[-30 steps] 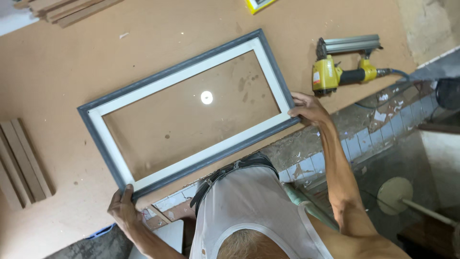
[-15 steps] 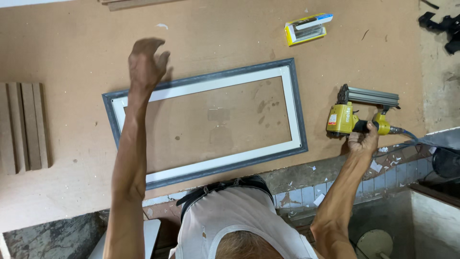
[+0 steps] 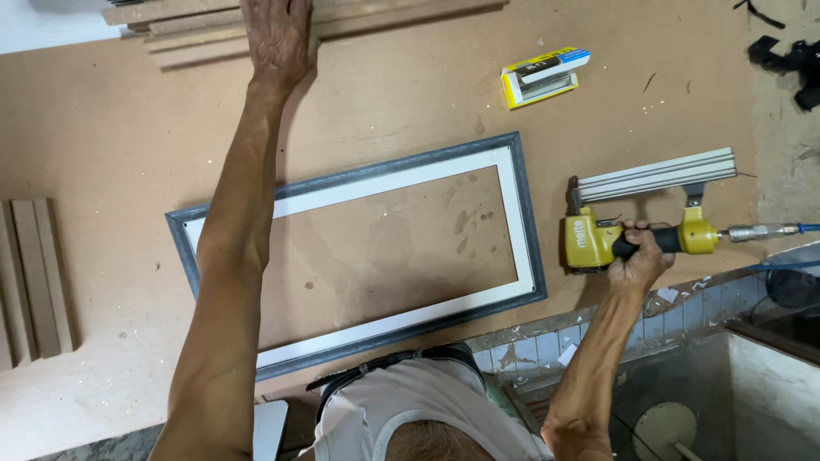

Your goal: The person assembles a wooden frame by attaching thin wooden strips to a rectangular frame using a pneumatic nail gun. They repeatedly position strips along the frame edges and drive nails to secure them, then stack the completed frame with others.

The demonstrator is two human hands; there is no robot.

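A view from above looks down on a brown board worktop point(image 3: 128, 145). The person's left hand point(image 3: 278, 34) reaches far up to about 11 o'clock and lies flat, fingers spread, on a stack of long wooden strips point(image 3: 196, 38) at the top edge. The left arm stretches across the left part of a picture frame point(image 3: 521, 213) without any sign of gripping it.

The picture frame lies flat in the middle of the worktop, tilted slightly so its right end sits higher. It is a long rectangle, grey-blue on the outside with a white inner border, and the brown board shows through its open middle.

At 3 o'clock, just beside the frame's right end, the right hand point(image 3: 636, 256) is closed around the black handle of a yellow nail gun point(image 3: 589, 241). The gun rests on the worktop, its long grey magazine pointing right and slightly up, and an air hose point(image 3: 769, 230) joins it from the right edge.

At about 1 o'clock, well apart from both hands, lies a small yellow and white box point(image 3: 542, 77). At 9 o'clock, near the left edge, a few short wooden slats point(image 3: 38, 277) lie side by side. At the top right corner sits a dark object point(image 3: 790, 55), too unclear to name.
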